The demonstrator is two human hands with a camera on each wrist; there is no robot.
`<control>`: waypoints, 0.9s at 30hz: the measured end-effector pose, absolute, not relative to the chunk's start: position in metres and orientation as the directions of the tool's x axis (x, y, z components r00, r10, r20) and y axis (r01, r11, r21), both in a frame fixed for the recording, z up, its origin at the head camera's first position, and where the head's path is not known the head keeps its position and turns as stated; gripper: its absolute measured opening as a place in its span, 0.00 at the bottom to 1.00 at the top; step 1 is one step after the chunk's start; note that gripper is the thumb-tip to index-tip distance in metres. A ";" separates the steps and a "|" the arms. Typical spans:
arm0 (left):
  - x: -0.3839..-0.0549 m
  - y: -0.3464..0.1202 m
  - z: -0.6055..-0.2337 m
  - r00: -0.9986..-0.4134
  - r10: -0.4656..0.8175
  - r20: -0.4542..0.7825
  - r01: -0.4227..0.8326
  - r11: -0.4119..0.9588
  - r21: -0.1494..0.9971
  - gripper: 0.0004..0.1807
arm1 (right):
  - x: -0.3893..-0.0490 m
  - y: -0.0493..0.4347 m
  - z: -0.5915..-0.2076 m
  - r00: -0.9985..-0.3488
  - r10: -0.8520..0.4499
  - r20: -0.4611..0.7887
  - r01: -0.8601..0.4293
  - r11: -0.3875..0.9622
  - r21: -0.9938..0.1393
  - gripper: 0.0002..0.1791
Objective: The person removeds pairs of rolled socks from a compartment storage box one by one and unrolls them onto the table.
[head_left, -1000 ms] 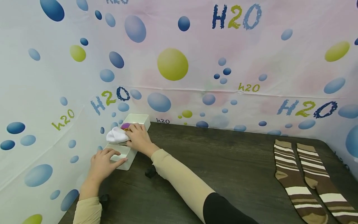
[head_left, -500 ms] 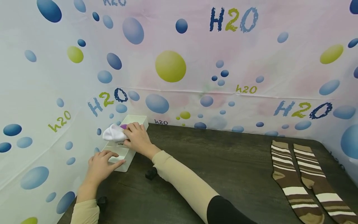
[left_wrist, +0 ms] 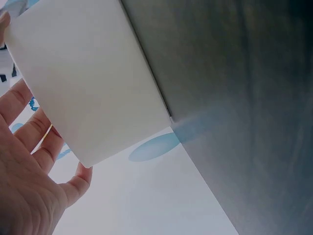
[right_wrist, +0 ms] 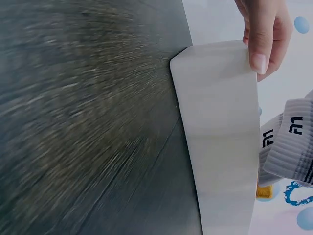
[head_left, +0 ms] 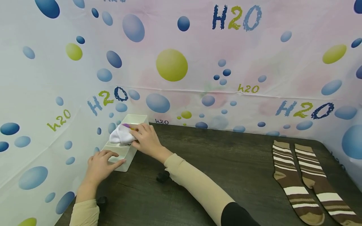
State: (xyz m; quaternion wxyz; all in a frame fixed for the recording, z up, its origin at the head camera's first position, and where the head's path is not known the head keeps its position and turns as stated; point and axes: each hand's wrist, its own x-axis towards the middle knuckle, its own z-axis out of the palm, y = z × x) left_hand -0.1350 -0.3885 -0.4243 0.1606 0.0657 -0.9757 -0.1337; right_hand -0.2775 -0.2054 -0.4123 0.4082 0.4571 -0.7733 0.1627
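A long, narrow white box (head_left: 130, 157) stands at the left of the table, near the corner of the backdrop. My left hand (head_left: 101, 166) holds its near end, thumb on one side and fingers on the other; in the left wrist view those fingers (left_wrist: 43, 134) curl along the box's edge. My right hand (head_left: 148, 139) pinches a folded bundle of white socks (head_left: 122, 134) over the middle of the box. A purple and yellow patch shows beside the bundle. In the right wrist view the ribbed sock cuffs (right_wrist: 293, 142) bear dark marks, above the box's rim.
Brown, tan and white striped socks (head_left: 297, 185) lie flat side by side at the right of the dark wooden table (head_left: 226, 163). A bubble-printed backdrop (head_left: 192, 44) rises along the left and the back. A small black object (head_left: 163, 176) shows beneath the right wrist.
My right hand has moved a little to the right with the white socks, which now hang over more of the box. The left hand stays at the near end. The head view has shifted slightly.
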 end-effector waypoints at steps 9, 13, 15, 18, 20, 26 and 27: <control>-0.134 -0.386 -0.424 -0.936 -0.181 0.301 -0.089 0.951 0.296 0.28 | -0.284 -0.175 -0.416 -0.208 -0.530 0.822 -0.845 0.521 0.122 0.15; -0.133 -0.387 -0.423 -0.934 -0.177 0.310 -0.084 0.953 0.291 0.28 | -0.286 -0.161 -0.416 -0.227 -0.520 0.824 -0.844 0.527 0.101 0.16; -0.134 -0.388 -0.423 -0.932 -0.174 0.317 -0.081 0.955 0.286 0.27 | -0.286 -0.154 -0.416 -0.237 -0.520 0.821 -0.846 0.526 0.089 0.16; -0.134 -0.389 -0.422 -0.931 -0.172 0.322 -0.076 0.954 0.290 0.27 | -0.287 -0.143 -0.415 -0.239 -0.522 0.819 -0.848 0.523 0.086 0.15; -0.134 -0.390 -0.422 -0.930 -0.171 0.325 -0.073 0.954 0.292 0.27 | -0.287 -0.135 -0.414 -0.223 -0.522 0.823 -0.849 0.519 0.099 0.15; -0.134 -0.390 -0.423 -0.933 -0.169 0.318 -0.074 0.954 0.291 0.27 | -0.288 -0.108 -0.411 -0.158 -0.503 0.850 -0.851 0.506 0.141 0.14; -0.134 -0.390 -0.423 -0.933 -0.170 0.318 -0.073 0.953 0.293 0.27 | -0.288 -0.104 -0.411 -0.154 -0.500 0.852 -0.851 0.505 0.142 0.15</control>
